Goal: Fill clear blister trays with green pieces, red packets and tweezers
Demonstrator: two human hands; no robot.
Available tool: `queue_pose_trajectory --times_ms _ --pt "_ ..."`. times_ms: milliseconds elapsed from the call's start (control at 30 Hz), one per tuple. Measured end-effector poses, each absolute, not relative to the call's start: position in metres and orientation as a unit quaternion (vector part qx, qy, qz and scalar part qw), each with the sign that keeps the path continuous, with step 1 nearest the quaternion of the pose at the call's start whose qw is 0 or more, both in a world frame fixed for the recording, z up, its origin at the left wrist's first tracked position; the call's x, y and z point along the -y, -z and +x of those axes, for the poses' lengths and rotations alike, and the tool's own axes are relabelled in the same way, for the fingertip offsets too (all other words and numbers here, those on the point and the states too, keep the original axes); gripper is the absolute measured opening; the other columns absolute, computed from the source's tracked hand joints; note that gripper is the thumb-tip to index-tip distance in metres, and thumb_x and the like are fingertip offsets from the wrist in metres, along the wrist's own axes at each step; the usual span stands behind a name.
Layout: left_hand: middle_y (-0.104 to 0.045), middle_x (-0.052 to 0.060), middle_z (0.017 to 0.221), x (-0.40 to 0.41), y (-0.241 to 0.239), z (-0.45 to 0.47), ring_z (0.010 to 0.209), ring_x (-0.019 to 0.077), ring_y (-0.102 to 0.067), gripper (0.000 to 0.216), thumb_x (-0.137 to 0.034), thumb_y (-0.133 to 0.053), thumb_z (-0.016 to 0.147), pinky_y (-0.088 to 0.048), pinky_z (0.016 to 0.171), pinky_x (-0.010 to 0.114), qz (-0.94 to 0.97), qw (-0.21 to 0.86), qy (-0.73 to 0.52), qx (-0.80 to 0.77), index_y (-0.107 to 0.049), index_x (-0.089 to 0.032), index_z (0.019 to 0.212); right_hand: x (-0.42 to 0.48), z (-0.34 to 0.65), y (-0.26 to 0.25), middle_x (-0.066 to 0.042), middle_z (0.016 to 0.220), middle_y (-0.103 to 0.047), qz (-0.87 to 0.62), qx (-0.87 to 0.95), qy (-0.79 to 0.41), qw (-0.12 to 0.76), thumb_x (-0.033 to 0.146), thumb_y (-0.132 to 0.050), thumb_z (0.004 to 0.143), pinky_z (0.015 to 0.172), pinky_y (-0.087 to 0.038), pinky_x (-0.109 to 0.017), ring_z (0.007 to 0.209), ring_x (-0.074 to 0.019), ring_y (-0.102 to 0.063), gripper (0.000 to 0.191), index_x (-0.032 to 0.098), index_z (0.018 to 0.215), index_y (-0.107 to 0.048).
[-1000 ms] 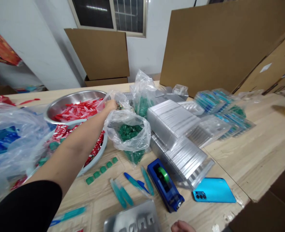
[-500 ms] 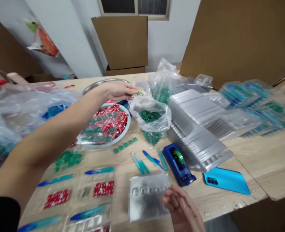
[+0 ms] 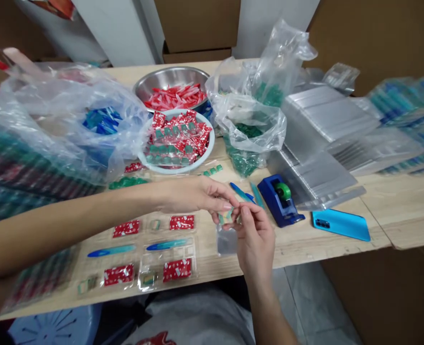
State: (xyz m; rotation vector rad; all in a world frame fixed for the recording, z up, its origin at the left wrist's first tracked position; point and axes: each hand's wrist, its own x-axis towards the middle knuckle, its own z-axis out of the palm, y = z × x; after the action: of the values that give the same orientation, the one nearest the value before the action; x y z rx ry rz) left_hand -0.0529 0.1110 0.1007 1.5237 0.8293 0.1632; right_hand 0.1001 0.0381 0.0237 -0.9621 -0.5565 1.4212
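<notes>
My left hand (image 3: 206, 196) reaches across the table with its fingers closed on a small green-and-yellow piece (image 3: 226, 216). Close against it, my right hand (image 3: 257, 232) pinches at the right edge of the same piece; its fingertips partly hide it. Below both hands lies a clear plastic blister tray (image 3: 226, 242), largely covered by them. Left of it are filled clear trays holding red patterned packets (image 3: 177, 270) and blue-teal pen-shaped pieces (image 3: 168, 244). A few small green pieces (image 3: 212, 170) lie in a row behind my left hand.
A blue tape dispenser (image 3: 278, 201) and a blue phone (image 3: 341, 225) lie to the right, by stacked clear trays (image 3: 315, 177). Behind are a plastic bag of green pieces (image 3: 246, 148), a pale blue basin (image 3: 212, 148) of red packets, and a metal bowl (image 3: 142, 88) of red pieces.
My left hand has come back from the bags with the small piece. My right hand has left the tray's edge and met it. The view has tilted down.
</notes>
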Motion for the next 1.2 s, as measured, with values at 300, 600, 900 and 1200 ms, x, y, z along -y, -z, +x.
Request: queue_pose_trajectory --times_ms 300,600,900,1200 --pt "-0.073 -0.001 0.097 -0.098 -0.09 -0.062 0.084 0.0137 -0.069 0.024 -0.023 -0.054 0.084 -0.052 0.073 0.027 0.652 0.617 -0.139 -0.418 -0.065 -0.028 0.105 -0.03 0.112 -0.029 -0.006 0.106 -0.074 -0.37 0.158 -0.752 0.522 0.027 -0.071 0.078 0.096 -0.053 -0.041 0.108 -0.0203 -0.065 0.023 0.02 0.099 -0.073" --pt "-0.072 -0.003 0.098 -0.058 -0.085 -0.053 0.09 0.0145 -0.066 0.018 -0.023 -0.057 0.086 -0.053 0.076 0.026 0.725 0.449 -0.224 -0.471 -0.063 -0.031 0.101 -0.011 0.09 -0.037 -0.004 0.127 -0.066 -0.358 0.135 -0.755 0.533 0.026 -0.069 0.076 0.106 -0.045 -0.043 0.125 -0.0229 -0.056 0.034 0.025 0.11 -0.07" --pt "-0.07 0.0 0.094 -0.045 -0.085 -0.073 0.084 0.0149 -0.066 0.012 -0.024 -0.054 0.088 -0.054 0.075 0.028 0.7 0.404 -0.292 -0.512 -0.062 -0.028 0.097 0.001 0.079 -0.036 0.0 0.119 -0.072 -0.334 0.159 -0.758 0.537 0.021 -0.071 0.077 0.101 -0.05 -0.042 0.116 -0.0204 -0.064 0.031 0.031 0.107 -0.072" --pt "-0.069 0.003 0.104 -0.095 -0.098 -0.076 0.102 0.0196 -0.062 0.017 -0.028 -0.051 0.091 -0.046 0.096 0.035 0.808 0.175 -0.277 -0.49 -0.066 -0.025 0.099 0.001 0.091 -0.026 -0.004 0.112 -0.075 -0.336 0.122 -0.768 0.532 0.03 -0.077 0.075 0.099 -0.053 -0.041 0.107 -0.0203 -0.069 0.024 0.026 0.099 -0.076"
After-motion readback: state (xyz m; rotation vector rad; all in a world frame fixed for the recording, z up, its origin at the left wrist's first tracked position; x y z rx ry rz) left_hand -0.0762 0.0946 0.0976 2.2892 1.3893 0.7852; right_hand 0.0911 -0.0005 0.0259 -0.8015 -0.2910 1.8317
